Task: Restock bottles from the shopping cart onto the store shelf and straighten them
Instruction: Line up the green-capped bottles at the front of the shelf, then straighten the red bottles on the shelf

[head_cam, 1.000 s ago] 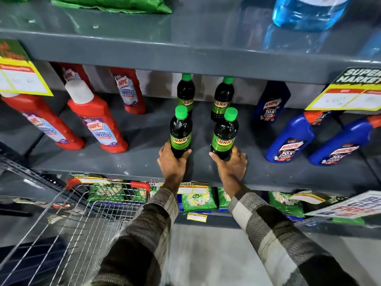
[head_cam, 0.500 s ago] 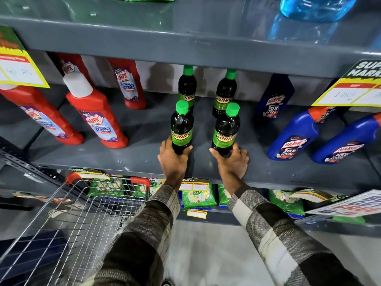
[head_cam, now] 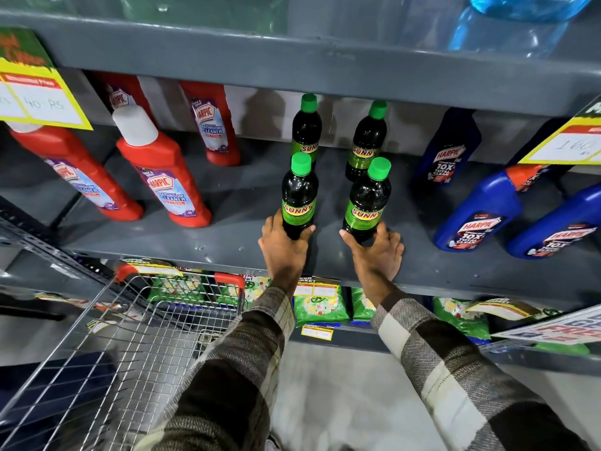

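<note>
Several dark Sunny bottles with green caps stand upright on the grey middle shelf [head_cam: 227,236]. My left hand [head_cam: 282,252] grips the base of the front left bottle [head_cam: 299,193]. Around the base of the front right bottle [head_cam: 367,200] my right hand [head_cam: 377,255] is closed. Two more Sunny bottles stand behind them, the back left bottle [head_cam: 305,128] and the back right bottle [head_cam: 367,138]. The wire shopping cart [head_cam: 107,353] sits at the lower left, below the shelf edge; no bottles show in it.
Red Harpic bottles [head_cam: 162,170] stand to the left, blue Harpic bottles [head_cam: 478,213] to the right. Yellow price tags [head_cam: 42,99] hang from the upper shelf edge. Green packets [head_cam: 320,309] fill the shelf below. A blue bottle [head_cam: 520,21] lies on the top shelf.
Both hands stay on the two front bottles, which have slid slightly deeper onto the shelf. The camera has tilted down and closer, shifting the scene upward.
</note>
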A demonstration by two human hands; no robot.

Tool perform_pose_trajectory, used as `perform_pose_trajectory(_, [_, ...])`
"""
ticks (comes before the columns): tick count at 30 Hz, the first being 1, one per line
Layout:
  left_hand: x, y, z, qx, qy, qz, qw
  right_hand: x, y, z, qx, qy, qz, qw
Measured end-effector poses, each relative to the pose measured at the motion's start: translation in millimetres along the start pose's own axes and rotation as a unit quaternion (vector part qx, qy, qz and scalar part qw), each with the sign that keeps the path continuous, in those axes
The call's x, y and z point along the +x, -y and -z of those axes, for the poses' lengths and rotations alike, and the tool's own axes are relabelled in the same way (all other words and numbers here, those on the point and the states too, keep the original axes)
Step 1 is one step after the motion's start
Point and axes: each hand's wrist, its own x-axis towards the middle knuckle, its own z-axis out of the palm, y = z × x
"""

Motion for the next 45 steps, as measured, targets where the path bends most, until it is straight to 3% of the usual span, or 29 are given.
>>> perform_pose_trajectory(9, [-0.5,-0.6,2.8,-0.001,0.023,-0.007,1.000,-2.2,2.7,5.3,0.000,0.025,0.001,1.000])
perform_pose_trajectory(12, [-7.5,0.7,20.7,-0.097,0.026,-0.006,0.995,-24.1,13.0,11.3,0.059,-0.011,-0.012,0.998])
perform_pose_trajectory(15, [-19.1,12.7,59.2,-0.159,-0.044,-0.020,0.986,-77.6,28.8,8.1,0.116,-0.053,0.093,0.987])
perform_pose_trajectory(18, [-11.7,46.4,106.9,-0.125,-0.152,-0.048,0.979,-125.7,56.1,-12.6,0.173,0.044,0.219,0.959])
perform_pose_trajectory(23, [41.7,104.9,183.6,-0.089,-0.270,-0.030,0.958,-146.1,130.6,-67.2,0.199,0.132,0.275,0.931])
perform_pose_trajectory(27, [89.9,137.1,221.5,-0.058,-0.305,0.000,0.951,-136.5,177.8,-119.8,0.218,0.129,0.214,0.943])
perform_pose_trajectory(31, [123.9,155.5,235.9,-0.104,-0.263,0.078,0.956,-121.5,193.5,-164.9,0.243,0.197,0.114,0.943])
perform_pose_trajectory(32, [128.0,159.4,236.9,-0.104,-0.253,0.090,0.958,-122.0,192.7,-170.8,0.217,0.194,0.113,0.950])
perform_pose_trajectory(35, [131.1,155.8,233.9,0.032,-0.213,0.155,0.964,-128.4,193.8,-172.5,0.105,0.153,0.124,0.975])
perform_pose_trajectory(38, [136.0,154.3,226.3,0.122,-0.197,0.154,0.960,-128.8,198.8,-172.3,0.047,0.149,0.120,0.980])
perform_pose_trajectory(45, [139.3,160.6,221.5,0.154,-0.193,0.163,0.955,-128.5,203.2,-172.1,0.017,0.136,0.114,0.984])
